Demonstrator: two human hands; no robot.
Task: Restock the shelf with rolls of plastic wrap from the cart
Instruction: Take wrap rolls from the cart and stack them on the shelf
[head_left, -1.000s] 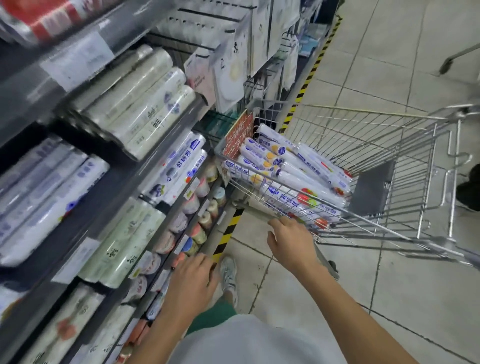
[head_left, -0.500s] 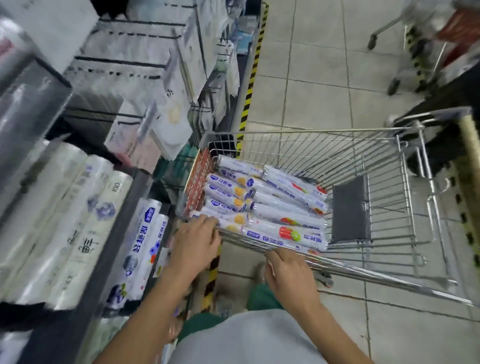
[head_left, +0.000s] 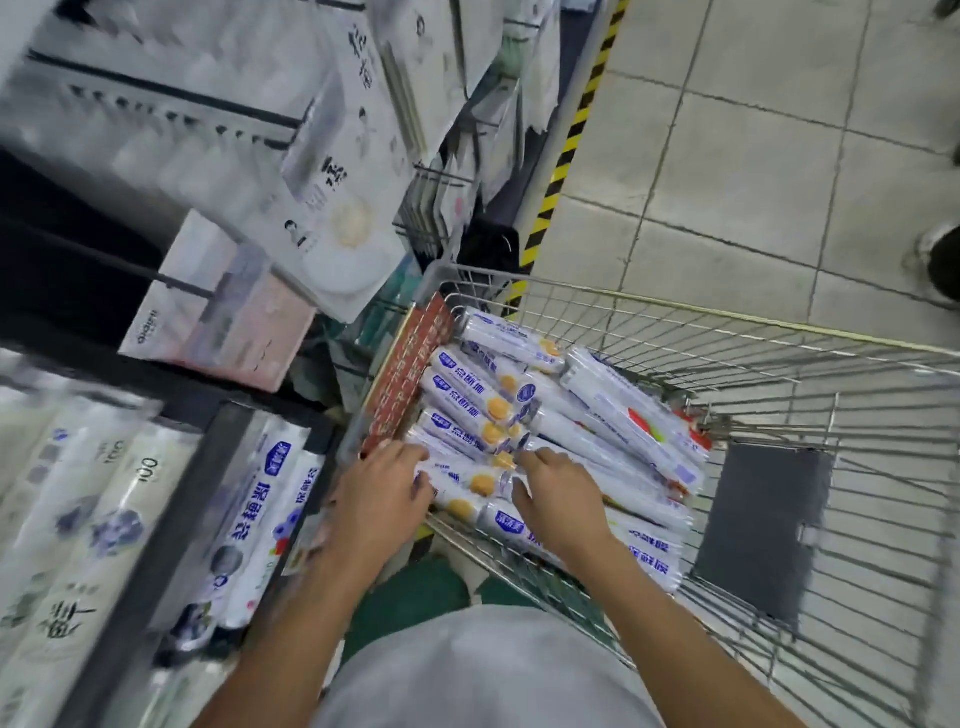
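White rolls (head_left: 597, 410) fill the cart (head_left: 675, 308) beyond my fingers; my left hand (head_left: 384, 499) and right hand (head_left: 558, 499) clamp one roll (head_left: 467, 483) between them.

The wire cart (head_left: 727, 332) stands on the tiled floor (head_left: 727, 156) and holds stacked plastic wrap rolls (head_left: 467, 395). The adjacent shelf (head_left: 171, 519) carries packaged rolls (head_left: 254, 519).

White rolls (head_left: 470, 410), blue lettering, orange spots; floor stripe (head_left: 563, 156) yellow-black; sign (head_left: 410, 374) red.

Shelf rolls (head_left: 93, 519) blurred, cart (head_left: 779, 343) cut off right
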